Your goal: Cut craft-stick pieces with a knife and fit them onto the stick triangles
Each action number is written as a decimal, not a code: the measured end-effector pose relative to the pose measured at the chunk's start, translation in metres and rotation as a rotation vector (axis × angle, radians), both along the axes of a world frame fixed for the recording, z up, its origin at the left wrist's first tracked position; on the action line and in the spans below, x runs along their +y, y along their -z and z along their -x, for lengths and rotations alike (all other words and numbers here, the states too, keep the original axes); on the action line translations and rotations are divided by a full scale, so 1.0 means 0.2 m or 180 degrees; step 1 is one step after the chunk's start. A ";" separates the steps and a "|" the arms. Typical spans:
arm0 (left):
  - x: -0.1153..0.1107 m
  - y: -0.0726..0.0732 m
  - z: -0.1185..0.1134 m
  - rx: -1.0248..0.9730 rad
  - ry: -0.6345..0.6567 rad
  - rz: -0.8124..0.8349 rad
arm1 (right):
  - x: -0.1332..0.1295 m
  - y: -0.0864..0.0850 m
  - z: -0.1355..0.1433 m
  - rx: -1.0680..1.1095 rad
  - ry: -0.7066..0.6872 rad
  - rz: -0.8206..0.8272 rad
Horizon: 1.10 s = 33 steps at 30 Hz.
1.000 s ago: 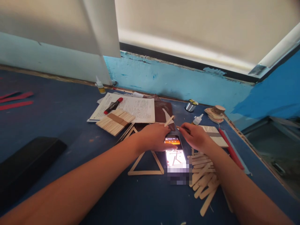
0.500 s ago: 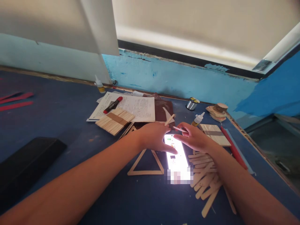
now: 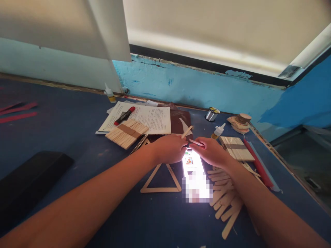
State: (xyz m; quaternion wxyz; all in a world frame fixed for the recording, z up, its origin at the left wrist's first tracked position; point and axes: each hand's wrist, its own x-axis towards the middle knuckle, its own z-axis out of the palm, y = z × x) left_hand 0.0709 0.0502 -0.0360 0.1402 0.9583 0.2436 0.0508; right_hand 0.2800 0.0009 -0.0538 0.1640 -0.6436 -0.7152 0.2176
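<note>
My left hand point(image 3: 172, 148) is closed around a wooden craft stick point(image 3: 187, 132), whose far end sticks out beyond the fingers. Opposite it, my right hand point(image 3: 212, 150) grips a second stick point(image 3: 197, 142), which points toward the left hand. Both hands hover over the top end of a bright phone point(image 3: 194, 168) lying on the table, its lower part blurred out. Left of the phone, partly under my left wrist, lies a triangle of craft sticks point(image 3: 161, 189). Loose craft sticks point(image 3: 229, 203) are heaped beside my right forearm.
Behind the left arm, a banded stick bundle point(image 3: 126, 133) and a red-black marker point(image 3: 124, 115) lie on papers point(image 3: 155, 119). A wire spool point(image 3: 212, 114), glue bottle point(image 3: 218, 131) and another bundle point(image 3: 236, 148) stand at right. A black object point(image 3: 36, 186) occupies the left.
My left thumb has drawn back from over the phone screen, and the left fingers have closed. The right fingers have curled in around their stick, which shifted slightly left.
</note>
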 end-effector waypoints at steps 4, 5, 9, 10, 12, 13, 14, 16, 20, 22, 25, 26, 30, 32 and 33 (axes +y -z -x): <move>0.00 0.00 0.00 0.0028 -0.0100 0.0017 | 0.00 -0.03 -0.01 0.0044 -0.0076 0.0172; 0.00 0.00 -0.01 0.0037 -0.0119 0.0025 | -0.01 -0.04 -0.02 0.0064 -0.0115 0.0238; 0.00 0.01 -0.01 0.0055 -0.0155 0.0055 | -0.02 -0.06 -0.04 0.0189 -0.0306 0.0492; 0.00 0.01 -0.01 0.0053 -0.0156 0.0059 | -0.02 -0.06 -0.05 0.0212 -0.0338 0.0528; 0.00 0.01 -0.01 0.0048 -0.0154 0.0064 | -0.02 -0.06 -0.06 0.0239 -0.0371 0.0573; 0.01 0.01 -0.01 0.0045 -0.0152 0.0065 | -0.02 -0.06 -0.06 0.0249 -0.0377 0.0586; 0.01 0.01 0.00 0.0043 -0.0151 0.0066 | -0.02 -0.06 -0.06 0.0264 -0.0384 0.0598; 0.01 0.02 -0.01 0.0042 -0.0149 0.0068 | -0.02 -0.07 -0.06 0.0309 -0.0400 0.0625; 0.01 0.02 -0.01 0.0050 -0.0152 0.0080 | -0.01 -0.07 -0.05 0.0411 -0.0412 0.0680; 0.00 0.02 0.00 0.0045 -0.0155 0.0082 | -0.02 -0.06 -0.05 0.0448 -0.0413 0.0669; 0.00 0.02 0.00 0.0035 -0.0153 0.0083 | -0.02 -0.06 -0.05 0.0440 -0.0418 0.0607; 0.00 0.02 0.00 0.0033 -0.0151 0.0084 | -0.02 -0.05 -0.06 0.0417 -0.0419 0.0582; 0.00 0.03 0.00 0.0025 -0.0152 0.0076 | 0.00 -0.05 -0.06 0.0263 -0.0359 0.0434; 0.00 0.03 0.00 0.0016 -0.0158 0.0076 | 0.00 -0.06 -0.06 0.0150 -0.0242 0.0306; 0.00 0.02 0.00 0.0009 -0.0161 0.0080 | 0.00 -0.06 -0.05 0.0090 -0.0188 0.0251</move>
